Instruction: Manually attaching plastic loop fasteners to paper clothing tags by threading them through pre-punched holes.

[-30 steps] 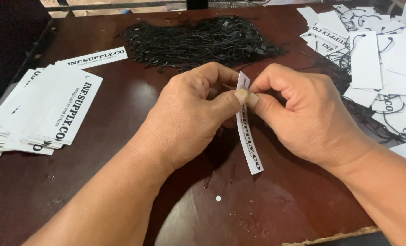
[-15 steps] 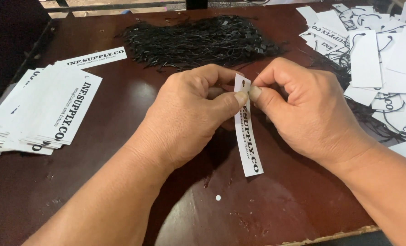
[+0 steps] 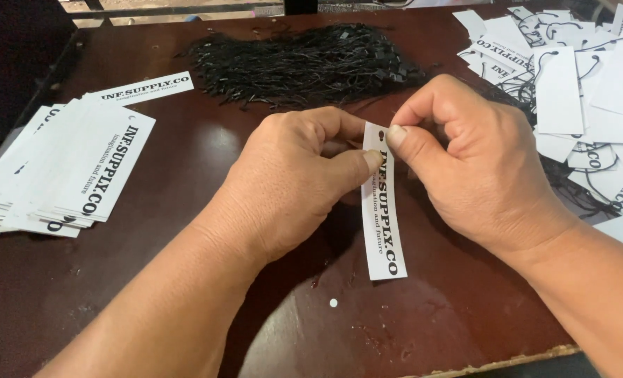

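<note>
Lying at the left edge of the dark brown worktop (image 3: 185,210), a fanned stack of white tags (image 3: 66,171) sits below one loose tag (image 3: 147,87). A heap of black strings (image 3: 304,63) lies behind the hands. The left hand (image 3: 290,182) and right hand (image 3: 465,161) both pinch the top end of one white printed tag (image 3: 383,217), which hangs lengthwise toward the person, face up, just over the worktop. Strung tags (image 3: 577,105), too many to count, pile at the right.

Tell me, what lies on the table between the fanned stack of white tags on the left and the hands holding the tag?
Nothing: in the head view, only bare dark brown table shows between the stack and the left hand.
</note>
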